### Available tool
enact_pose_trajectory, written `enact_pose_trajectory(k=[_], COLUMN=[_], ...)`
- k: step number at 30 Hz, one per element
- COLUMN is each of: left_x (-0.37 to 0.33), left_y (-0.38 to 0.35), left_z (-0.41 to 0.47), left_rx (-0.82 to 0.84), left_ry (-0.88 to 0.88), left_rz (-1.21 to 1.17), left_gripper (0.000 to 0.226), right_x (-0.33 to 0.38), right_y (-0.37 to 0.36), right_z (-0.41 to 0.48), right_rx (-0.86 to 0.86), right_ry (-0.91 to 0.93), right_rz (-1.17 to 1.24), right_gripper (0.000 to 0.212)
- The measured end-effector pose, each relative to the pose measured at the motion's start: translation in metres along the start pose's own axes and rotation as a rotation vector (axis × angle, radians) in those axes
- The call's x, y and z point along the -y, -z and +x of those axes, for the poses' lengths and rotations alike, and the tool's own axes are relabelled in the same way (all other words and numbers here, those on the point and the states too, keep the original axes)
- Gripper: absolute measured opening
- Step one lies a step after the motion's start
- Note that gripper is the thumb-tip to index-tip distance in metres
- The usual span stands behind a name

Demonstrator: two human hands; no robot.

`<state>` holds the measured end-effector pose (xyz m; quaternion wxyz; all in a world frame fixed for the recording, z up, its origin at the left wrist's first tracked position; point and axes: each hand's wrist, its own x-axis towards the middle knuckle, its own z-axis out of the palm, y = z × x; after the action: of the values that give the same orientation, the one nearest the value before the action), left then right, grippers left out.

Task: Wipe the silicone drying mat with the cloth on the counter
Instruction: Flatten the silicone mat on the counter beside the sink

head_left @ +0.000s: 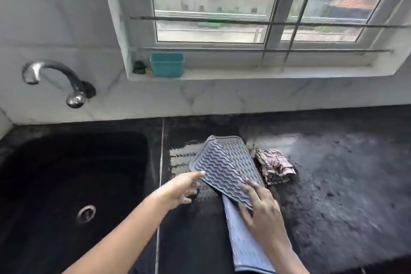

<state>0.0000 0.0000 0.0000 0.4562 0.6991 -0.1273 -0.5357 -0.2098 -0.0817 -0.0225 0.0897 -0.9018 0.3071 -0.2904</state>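
On my feed the barred window (222, 6) fills the top, up behind the sink (66, 173) and to its right. The black counter (333, 173) runs off to the right of the sink, parted from it by a pale seam. The sink itself is a dark basin with a metal drain.

The grey silicone drying mat (222, 167) lies on the counter just right of the sink, past the seam. It is folded: a flap with wavy ridges lies slantwise across the ribbed far part, and a smooth, paler stretch runs back toward me.

My right hand (262, 209), the one farther from the sink, lies flat on the flap's near end, fingers spread and straight, pressing rather than clasping. My left hand (180, 189), nearer the sink, reaches for the flap's sink-side corner, forefinger straight and touching the edge, grasping nothing that I can see.

The patterned cloth (274, 165) sits bunched on the counter, touched by neither hand, just beyond the mat on its side away from the sink. A curved faucet (57, 75) juts from the wall above the sink. A teal tub (166, 65) stands on the sill, up and right of the sink.
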Motion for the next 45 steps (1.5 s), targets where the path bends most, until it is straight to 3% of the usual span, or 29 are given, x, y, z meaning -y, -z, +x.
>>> enact_pose_trajectory(k=[2, 7, 12, 16, 22, 26, 34, 40, 43, 45], left_x=[0.008, 0.008, -0.003, -0.004, -0.005, -0.008, -0.023, -0.028, -0.027, -0.023], left_y=[-0.005, -0.022, -0.037, -0.047, -0.039, -0.020, 0.022, 0.057, 0.069, 0.077], left_z=[0.008, 0.026, 0.035, 0.049, 0.069, 0.070, 0.074, 0.082, 0.083, 0.084], left_rx=[0.031, -0.002, -0.097, -0.212, -0.386, -0.460, -0.599, -0.575, -0.565, -0.533], left_ry=[0.123, 0.156, 0.145, 0.101, -0.070, -0.157, -0.296, -0.287, -0.303, -0.339], left_rz=[-0.226, -0.632, -0.797, -0.692, -0.507, -0.479, -0.136, 0.083, 0.147, 0.184], left_gripper=[0.047, 0.061, 0.054, 0.017, 0.029, 0.021, 0.015, 0.014, 0.012, 0.013], right_x=[-0.008, -0.033, -0.039, -0.032, -0.015, 0.005, 0.062, 0.120, 0.143, 0.151], right_y=[0.000, 0.003, 0.003, 0.003, 0.014, 0.018, 0.004, -0.028, -0.040, -0.045], right_z=[-0.015, -0.049, -0.056, -0.055, -0.046, -0.041, -0.022, -0.007, 0.000, 0.004], right_rx=[0.022, 0.132, 0.208, 0.169, 0.162, 0.212, 0.342, 0.506, 0.583, 0.726], right_ry=[-0.084, -0.277, -0.379, -0.349, -0.320, -0.237, -0.084, -0.042, -0.017, -0.005], right_rz=[-0.010, -0.146, -0.139, -0.091, 0.003, 0.042, 0.046, -0.004, 0.031, 0.049], right_gripper=[0.049, 0.065, 0.056, 0.048, 0.040, 0.038, 0.031, 0.040, 0.024, 0.019])
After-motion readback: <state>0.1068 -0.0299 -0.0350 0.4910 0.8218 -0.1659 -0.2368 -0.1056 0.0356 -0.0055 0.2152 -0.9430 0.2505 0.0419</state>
